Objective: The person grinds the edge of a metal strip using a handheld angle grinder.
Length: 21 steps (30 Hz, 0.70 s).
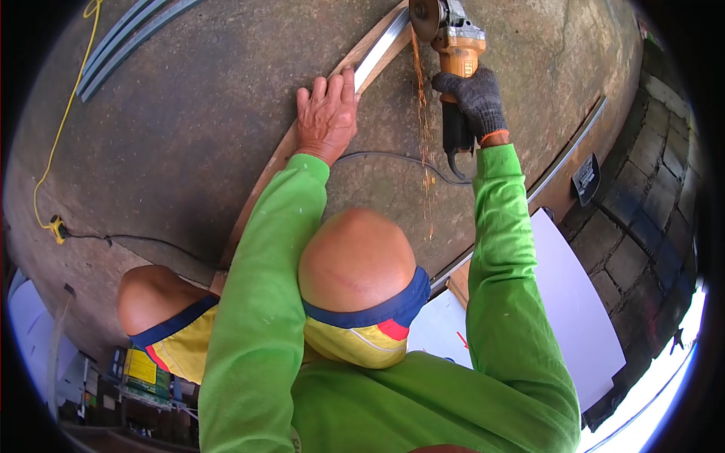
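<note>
My right hand (pixel 479 102), in a dark knit glove with an orange cuff, is wrapped around the body of an orange angle grinder (pixel 459 54). The grinder's disc (pixel 425 19) is at the top edge, beside the far end of a shiny metal strip (pixel 380 50). Orange sparks (pixel 420 79) stream down from there towards me. Bare, my left hand (pixel 328 115) presses its fingers over the near end of the strip. Beneath the strip runs a long wooden board (pixel 278 155). The exact contact of disc and metal is hard to make out.
Grey metal lengths (pixel 124 45) lie at upper left. A yellow cord (pixel 59 128) ends in a yellow plug (pixel 57 229), joined to a black cable (pixel 143 240). The grinder's cord (pixel 393 155) crosses the concrete floor. Right are a long metal bar (pixel 566 151), white sheet (pixel 570 302) and block wall (pixel 642 174).
</note>
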### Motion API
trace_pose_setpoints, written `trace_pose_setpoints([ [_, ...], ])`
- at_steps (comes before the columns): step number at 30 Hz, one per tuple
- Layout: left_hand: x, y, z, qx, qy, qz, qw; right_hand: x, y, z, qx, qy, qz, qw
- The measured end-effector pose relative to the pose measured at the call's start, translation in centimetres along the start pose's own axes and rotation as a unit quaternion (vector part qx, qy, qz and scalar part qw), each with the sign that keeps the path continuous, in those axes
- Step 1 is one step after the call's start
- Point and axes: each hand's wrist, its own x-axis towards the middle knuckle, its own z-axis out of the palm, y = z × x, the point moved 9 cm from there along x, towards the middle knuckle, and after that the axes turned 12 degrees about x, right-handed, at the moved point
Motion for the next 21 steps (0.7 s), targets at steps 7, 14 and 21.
trace_pose_setpoints([
  [7,0.0,0.0,-0.1,-0.004,0.004,0.001,1.000,0.7,-1.8,0.0,-0.016,0.028,-0.044,0.999],
  [14,0.1,0.1,-0.2,-0.003,0.011,0.002,1.000,1.5,-1.7,-0.1,-0.030,0.031,-0.026,0.999],
  [21,0.1,0.0,-0.3,-0.005,0.014,0.002,1.000,1.4,-1.9,0.1,0.006,0.011,-0.038,0.999],
])
